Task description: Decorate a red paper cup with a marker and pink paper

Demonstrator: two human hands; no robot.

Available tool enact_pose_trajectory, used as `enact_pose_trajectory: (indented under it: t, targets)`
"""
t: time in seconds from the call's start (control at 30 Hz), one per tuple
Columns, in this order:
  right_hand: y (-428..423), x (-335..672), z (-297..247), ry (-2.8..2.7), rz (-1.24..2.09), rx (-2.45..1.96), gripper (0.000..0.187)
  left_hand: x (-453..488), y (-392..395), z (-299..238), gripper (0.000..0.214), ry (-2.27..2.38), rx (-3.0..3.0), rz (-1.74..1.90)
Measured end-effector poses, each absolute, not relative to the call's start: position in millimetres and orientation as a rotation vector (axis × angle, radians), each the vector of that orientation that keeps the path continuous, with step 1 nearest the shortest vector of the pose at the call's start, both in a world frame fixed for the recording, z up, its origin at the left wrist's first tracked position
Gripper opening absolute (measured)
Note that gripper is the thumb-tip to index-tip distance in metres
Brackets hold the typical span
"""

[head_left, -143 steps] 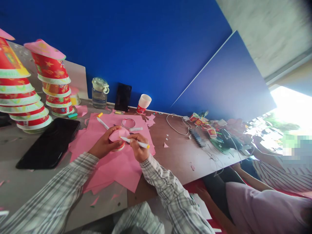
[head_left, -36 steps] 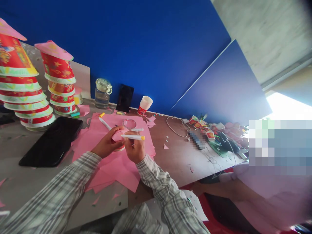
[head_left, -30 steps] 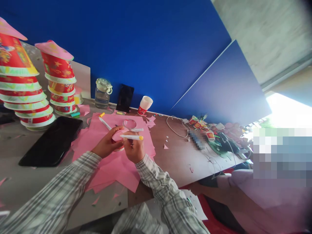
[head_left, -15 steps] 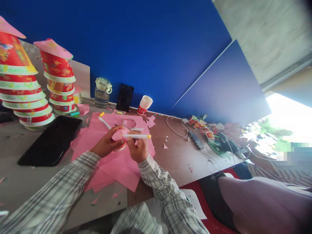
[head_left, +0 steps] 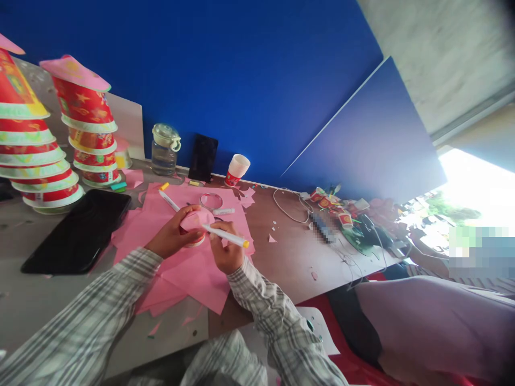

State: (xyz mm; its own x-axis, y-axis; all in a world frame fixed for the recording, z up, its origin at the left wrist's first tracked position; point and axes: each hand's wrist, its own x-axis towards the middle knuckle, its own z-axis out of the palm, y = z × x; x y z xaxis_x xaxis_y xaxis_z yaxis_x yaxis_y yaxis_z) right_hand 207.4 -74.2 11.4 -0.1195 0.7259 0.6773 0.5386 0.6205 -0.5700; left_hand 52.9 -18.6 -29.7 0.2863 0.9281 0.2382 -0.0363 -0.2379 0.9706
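My left hand point(head_left: 171, 236) is wrapped around a small upturned red paper cup point(head_left: 194, 229) whose base is covered by a pink paper disc. My right hand point(head_left: 226, 248) grips a white marker with a yellow end cap point(head_left: 226, 235), its tip resting on the pink disc. Both hands hover over a pile of pink paper sheets point(head_left: 189, 268) on the table. A second white marker point(head_left: 169, 200) and a clear tape ring point(head_left: 211, 201) lie on the pink paper just beyond the cup.
Two stacks of upturned red cups point(head_left: 86, 134) with pink tops stand far left, beside a black tablet point(head_left: 78, 230). A glass jar point(head_left: 163, 151), a dark phone point(head_left: 203, 158) and a tilted cup point(head_left: 236, 170) line the blue wall. Cables and craft scraps point(head_left: 341, 220) lie right, near another person point(head_left: 434, 321).
The marker in my right hand has tilted from level to pointing down-left onto the disc. My view shifted slightly. The person at right has moved about.
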Motion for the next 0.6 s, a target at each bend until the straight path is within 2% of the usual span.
enact_pose_trajectory:
  t: [0.23, 0.6]
  targets:
    - [-73.1, 202.1, 12.0, -1.898, 0.012, -0.917, 0.014, 53.3, -18.4, -31.3, 0.069, 0.834, 1.43, 1.155]
    - [-70.9, 198.3, 10.0, -1.946, 0.004, -0.91, 0.014, 54.1, -18.9, -31.6, 0.067, 0.823, 1.389, 1.144]
